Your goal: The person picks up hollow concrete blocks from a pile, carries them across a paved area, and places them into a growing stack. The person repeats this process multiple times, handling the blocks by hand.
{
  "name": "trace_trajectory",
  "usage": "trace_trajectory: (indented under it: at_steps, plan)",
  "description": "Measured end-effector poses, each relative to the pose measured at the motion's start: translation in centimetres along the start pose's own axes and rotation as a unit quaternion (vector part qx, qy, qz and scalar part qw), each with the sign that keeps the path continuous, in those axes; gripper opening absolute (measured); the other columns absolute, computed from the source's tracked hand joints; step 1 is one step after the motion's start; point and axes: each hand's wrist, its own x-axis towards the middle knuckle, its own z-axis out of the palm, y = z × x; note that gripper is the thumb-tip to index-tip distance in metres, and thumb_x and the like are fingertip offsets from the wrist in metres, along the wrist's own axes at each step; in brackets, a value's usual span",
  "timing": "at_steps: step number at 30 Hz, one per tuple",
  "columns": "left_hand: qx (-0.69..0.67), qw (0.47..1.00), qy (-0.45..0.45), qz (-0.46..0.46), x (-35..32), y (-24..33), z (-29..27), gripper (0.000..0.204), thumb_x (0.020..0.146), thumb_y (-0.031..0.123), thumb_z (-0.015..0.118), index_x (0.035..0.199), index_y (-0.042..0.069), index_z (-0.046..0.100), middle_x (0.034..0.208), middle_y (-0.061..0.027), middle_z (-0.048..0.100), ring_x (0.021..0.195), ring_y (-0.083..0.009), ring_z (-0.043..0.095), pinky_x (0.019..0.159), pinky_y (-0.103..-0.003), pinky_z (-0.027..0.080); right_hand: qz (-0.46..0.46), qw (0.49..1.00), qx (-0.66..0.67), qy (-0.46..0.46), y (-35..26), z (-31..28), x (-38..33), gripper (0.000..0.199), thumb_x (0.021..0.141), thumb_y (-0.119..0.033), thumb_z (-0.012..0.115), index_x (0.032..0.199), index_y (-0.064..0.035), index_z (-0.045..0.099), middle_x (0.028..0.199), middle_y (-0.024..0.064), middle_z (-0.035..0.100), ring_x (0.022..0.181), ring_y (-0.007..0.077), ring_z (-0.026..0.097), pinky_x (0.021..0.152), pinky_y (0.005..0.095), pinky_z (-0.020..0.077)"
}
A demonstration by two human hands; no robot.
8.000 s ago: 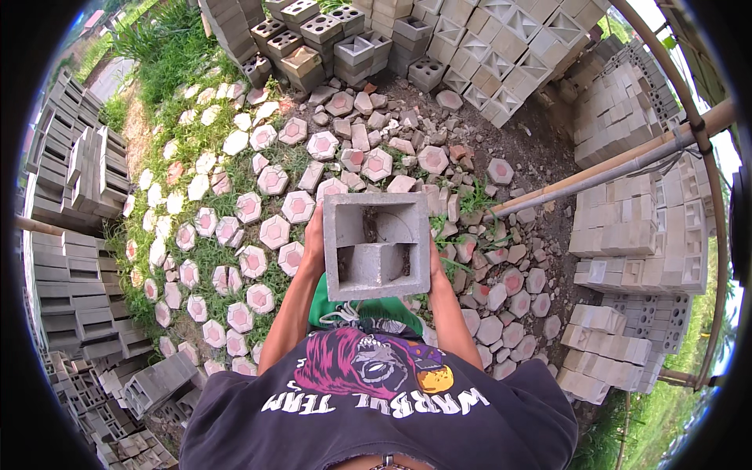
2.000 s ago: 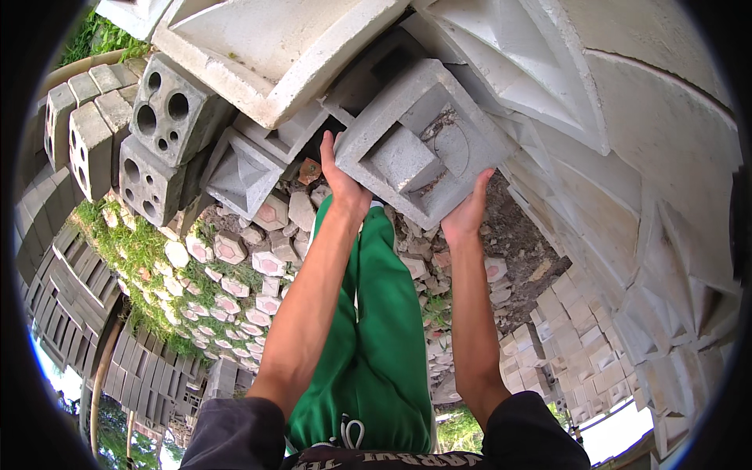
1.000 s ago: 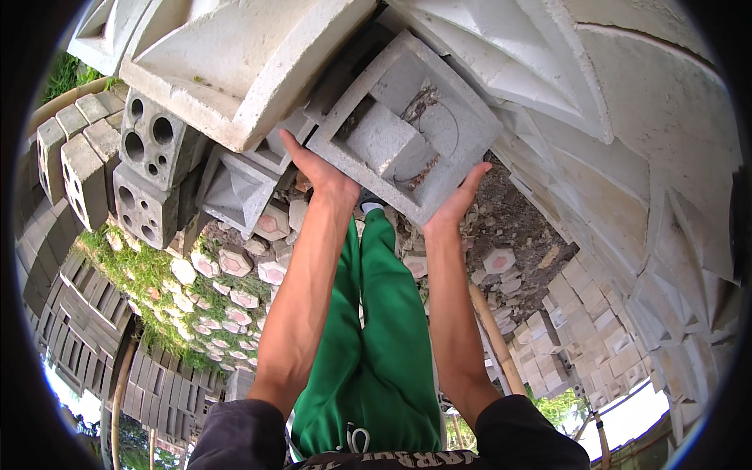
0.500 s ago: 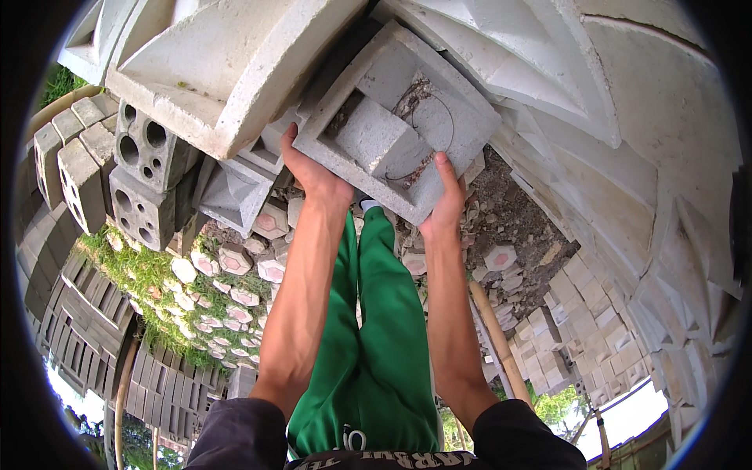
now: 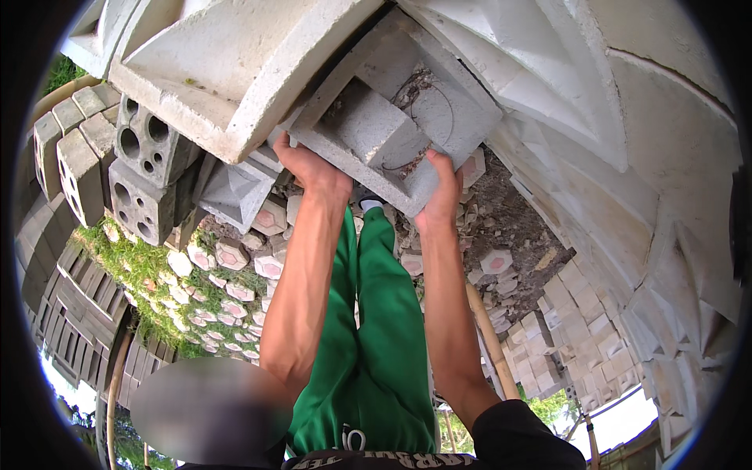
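Observation:
A square grey concrete block (image 5: 372,129) with a raised rim and a stepped, recessed face is between my hands, sitting in the gap between larger pale concrete blocks. Dirt crumbs and a thin bent wire-like strand lie in its recess. My left hand (image 5: 317,168) grips the block's left near side, with the fingers partly hidden beneath it. At the near right corner, my right hand (image 5: 442,192) holds on with its thumb over the rim and the other fingers out of sight underneath.
A big pale block (image 5: 235,78) stands close on the left, and a wall of stacked relief blocks (image 5: 548,86) rises on the right. Grey blocks with round holes (image 5: 145,204) are stacked at left. Hexagonal pavers (image 5: 231,254) and rubble (image 5: 509,227) cover the ground. A bamboo pole (image 5: 492,337) leans at right.
The concrete block has tilted and shifted slightly, with its near corner a little higher in the view. Both hands have moved with it. A blurred round patch now covers the lower left.

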Motion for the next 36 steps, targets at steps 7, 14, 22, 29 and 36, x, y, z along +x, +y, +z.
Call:
trace_trajectory:
  at_steps: [7,14,22,29,36]
  plan:
    - [-0.001,0.999,-0.034,0.003,0.2,0.2,0.2,0.06,0.087,0.049,0.038,0.128,0.007,0.051,0.128,-0.0103,0.056,0.117,-0.0276,0.05,0.103,-0.041,0.037,0.008,1.0,-0.023,-0.006,-0.2,0.3,-0.5,0.068,0.079,-0.013,0.063,0.139,-0.0032,0.033,0.13,0.0131,0.046,0.119,0.0261,0.046,0.1,0.0416,0.0385]
    - [-0.014,0.997,-0.079,0.004,0.1,0.9,1.0,0.062,0.086,0.051,0.04,0.128,0.007,0.051,0.128,-0.0102,0.056,0.117,-0.0291,0.05,0.102,-0.043,0.037,-0.013,0.997,-0.076,-0.017,0.0,0.9,-0.4,0.069,0.078,-0.012,0.064,0.138,0.002,0.033,0.134,0.0143,0.045,0.122,0.025,0.044,0.104,0.038,0.0336]
    - [-0.007,0.992,-0.122,0.012,1.2,0.2,0.1,0.063,0.087,0.053,0.036,0.129,0.009,0.051,0.13,-0.0118,0.054,0.118,-0.0315,0.05,0.102,-0.046,0.039,-0.118,0.953,-0.262,-0.099,0.7,-1.7,2.0,0.057,0.08,-0.011,0.061,0.13,0.0064,0.04,0.126,0.0166,0.051,0.113,0.0238,0.05,0.1,0.0347,0.0374]
    - [0.051,0.991,-0.117,0.034,0.3,0.0,0.1,0.064,0.091,0.055,0.028,0.135,0.011,0.045,0.134,-0.0106,0.051,0.123,-0.0308,0.047,0.105,-0.046,0.036,-0.099,0.973,-0.184,-0.096,-0.5,0.2,1.0,0.074,0.08,-0.012,0.068,0.139,0.0054,0.026,0.135,0.0195,0.044,0.123,0.0267,0.045,0.106,0.0353,0.0326]
    - [-0.006,0.986,-0.164,-0.041,0.7,-3.6,-1.4,0.07,0.089,0.065,0.029,0.13,0.011,0.051,0.127,-0.0094,0.056,0.116,-0.031,0.052,0.1,-0.048,0.04,-0.122,0.966,-0.178,-0.141,0.4,-1.1,2.1,0.094,0.072,0.005,0.06,0.147,-0.0004,0.003,0.144,0.02,0.029,0.131,0.0282,0.035,0.111,0.0375,0.0265]
